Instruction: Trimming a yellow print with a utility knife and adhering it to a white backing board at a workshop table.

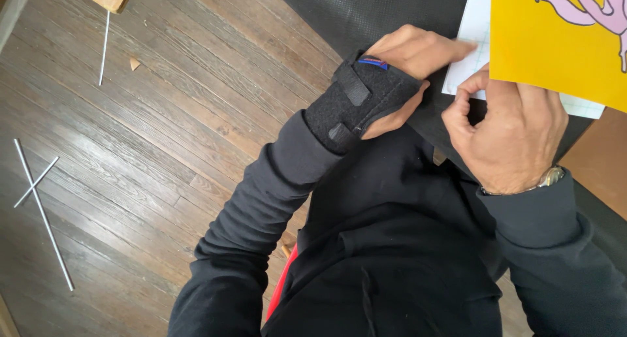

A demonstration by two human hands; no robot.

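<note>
head view: two hands at the corner of a layered sheet, peeling barely begun.
left hand (418, 49), in a black wrist brace (356, 102), lies flat with fingers together, pressing the white gridded backing sheet (471, 33) onto the black bench mat (366, 10). right hand (513, 131), wristwatch (552, 176) at the cuff, has thumb and forefinger pinched on the backing's lower edge, beneath the yellow sheet with a pink figure (555, 43). yellow layer appears almost fully attached; only the corner seems worked. wooden floor (163, 147) carries thin white rods (42, 213) and a cardboard scrap (134, 63).
</note>
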